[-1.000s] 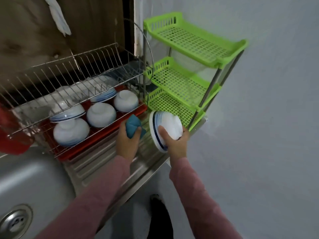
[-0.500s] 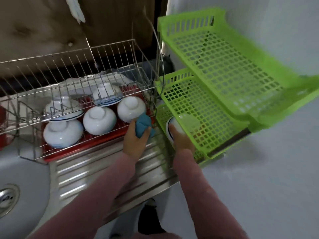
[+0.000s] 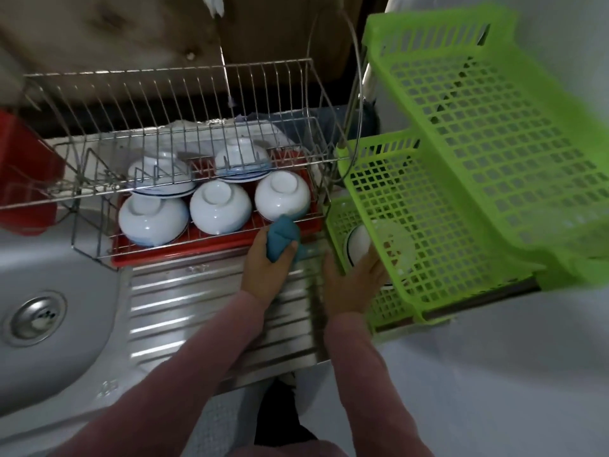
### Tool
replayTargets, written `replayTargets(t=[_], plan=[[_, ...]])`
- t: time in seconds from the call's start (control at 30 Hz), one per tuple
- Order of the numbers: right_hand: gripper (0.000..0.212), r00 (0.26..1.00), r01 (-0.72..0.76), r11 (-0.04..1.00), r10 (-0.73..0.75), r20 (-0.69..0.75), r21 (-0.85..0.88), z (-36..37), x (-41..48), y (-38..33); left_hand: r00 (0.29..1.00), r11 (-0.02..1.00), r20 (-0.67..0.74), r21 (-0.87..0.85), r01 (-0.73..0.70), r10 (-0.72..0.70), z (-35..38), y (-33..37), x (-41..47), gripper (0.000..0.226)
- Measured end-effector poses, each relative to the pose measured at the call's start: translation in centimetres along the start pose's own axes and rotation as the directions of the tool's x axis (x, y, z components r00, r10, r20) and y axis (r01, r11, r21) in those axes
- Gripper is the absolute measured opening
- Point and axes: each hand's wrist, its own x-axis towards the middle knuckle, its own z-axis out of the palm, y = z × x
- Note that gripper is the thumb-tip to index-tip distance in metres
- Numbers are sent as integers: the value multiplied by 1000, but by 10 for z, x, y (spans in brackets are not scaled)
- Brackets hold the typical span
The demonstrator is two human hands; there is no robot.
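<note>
In the lowest tier of the green plastic rack, at the right, a white blue-rimmed bowl stands on edge, its near rim gripped by the right hand. Just left, the left hand clutches a blue cloth beside the wire dish rack of upturned bowls.

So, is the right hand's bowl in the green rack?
In: the bowl is within the green rack, under its middle shelf, right hand at it.

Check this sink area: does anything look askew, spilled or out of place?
Only one thing: the bowl on the lowest shelf of the green rack sits tilted on edge, held by the right hand, while the other bowls lie upside down. Nothing looks spilled.
</note>
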Motion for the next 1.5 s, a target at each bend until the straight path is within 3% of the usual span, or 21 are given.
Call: replayTargets(t=[0.03, 0.13, 0.27, 0.37, 0.57, 0.67, 0.9, 1.03, 1.27, 1.5], plan=[[86, 996, 82, 997, -82, -19, -9, 0, -8, -6, 1000, 1000, -15, -4, -3, 3, -6, 1, -3, 31], [79, 975, 175, 980, -187, 124, 97, 7, -35, -22, 998, 999, -52, -30, -30, 29, -33, 1, -15, 30], [76, 905, 185, 955, -257, 338, 230, 14, -77, -49, 990, 997, -127, -43, -62, 56, -83, 0, -41, 30], [64, 855, 253, 937, -333, 398, 241, 21, -114, -66, 971, 999, -240, -47, -21, 9, -130, -2, -66, 28], [42, 675, 264, 890, -446, 588, 372, 38, -210, -106, 904, 998, -427, -55, -13, -12, -244, -13, -142, 23], [28, 539, 225, 884, -463, 704, 410, 46, -268, -132, 841, 998, -540, -68, -7, -31, -298, -19, -186, 23], [23, 324, 176, 849, -529, 785, 499, 59, -398, -186, 690, 998, -723, -17, -63, 31, -414, -19, -286, 25], [17, 172, 140, 844, -536, 826, 518, 69, -455, -211, 542, 999, -840, -28, -38, -3, -468, -27, -330, 22], [18, 24, 146, 839, -533, 846, 524, 111, -534, -263, 352, 997, -935, -59, -56, -36, -548, -34, -372, 22], [13, -42, 135, 837, -529, 847, 530, 179, -612, -329, 282, 996, -959, -45, -79, -21, -664, -34, -366, 20]])
